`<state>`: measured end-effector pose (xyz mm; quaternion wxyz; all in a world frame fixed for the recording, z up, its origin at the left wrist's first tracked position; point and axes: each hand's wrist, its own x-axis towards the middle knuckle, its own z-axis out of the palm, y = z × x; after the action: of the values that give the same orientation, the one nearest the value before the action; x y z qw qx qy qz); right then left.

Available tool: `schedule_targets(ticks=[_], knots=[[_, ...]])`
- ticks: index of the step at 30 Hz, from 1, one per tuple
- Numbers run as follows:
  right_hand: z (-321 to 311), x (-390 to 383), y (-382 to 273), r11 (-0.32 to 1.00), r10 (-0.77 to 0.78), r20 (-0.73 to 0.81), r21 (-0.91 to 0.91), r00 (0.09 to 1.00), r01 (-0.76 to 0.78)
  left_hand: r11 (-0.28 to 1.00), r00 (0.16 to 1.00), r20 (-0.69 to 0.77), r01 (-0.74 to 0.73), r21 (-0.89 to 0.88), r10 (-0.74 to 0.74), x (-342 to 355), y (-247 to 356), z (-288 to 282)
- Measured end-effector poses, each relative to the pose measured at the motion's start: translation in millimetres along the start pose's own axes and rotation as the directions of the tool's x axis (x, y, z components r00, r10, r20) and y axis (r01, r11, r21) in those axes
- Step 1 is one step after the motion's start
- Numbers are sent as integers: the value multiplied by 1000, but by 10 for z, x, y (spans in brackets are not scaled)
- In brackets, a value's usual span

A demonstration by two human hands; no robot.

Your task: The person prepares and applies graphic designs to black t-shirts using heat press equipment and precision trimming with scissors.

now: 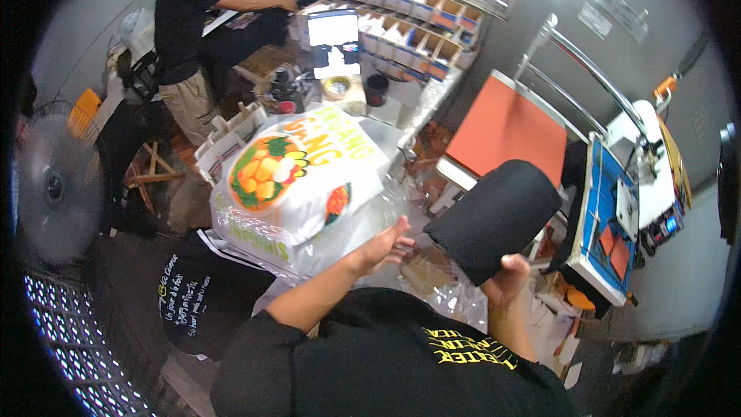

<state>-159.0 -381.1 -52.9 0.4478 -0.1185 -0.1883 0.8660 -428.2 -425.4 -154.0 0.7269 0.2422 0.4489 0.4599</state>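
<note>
My right hand (507, 278) grips the lower edge of a folded black cloth (498, 216), holding it up in front of me with the thumb on the near side. To the left of the cloth, my left hand (384, 247) is apart from it, fingers stretched out and nothing in them. Just beyond that hand, a white printed shirt (324, 177) with a picture of a food bowl lies over clear plastic (309, 251). A black garment with white lettering (197, 293) hangs or lies to the left of my left forearm; how it is supported is hidden.
A press with an orange-red flat pad (502, 127) and a blue-edged frame (594, 208) stands at the right. Cardboard bins (401, 11), a lit screen (334, 42) and a tape roll (336, 87) are farther off. A co-worker (181, 38) stands far left, behind a fan (58, 185).
</note>
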Motion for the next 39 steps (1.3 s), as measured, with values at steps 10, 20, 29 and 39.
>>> schedule_targets(ticks=[10,20,29,39], knots=[[-1354,-1821,-304,-155,124,-670,-742,732,-652,918,918,74,-393,40,390,761,-328,1223],[-693,-1657,-1147,-548,-529,306,-836,791,-43,213,493,691,-865,454,528,334,-396,2415],[-1733,-2254,-954,373,-449,-436,-885,780,-279,-41,369,894,-919,391,252,525,-686,2561],[-3568,-4118,-430,784,7,-952,-185,-306,592,450,828,527,-551,703,190,1216,-1028,1755]])
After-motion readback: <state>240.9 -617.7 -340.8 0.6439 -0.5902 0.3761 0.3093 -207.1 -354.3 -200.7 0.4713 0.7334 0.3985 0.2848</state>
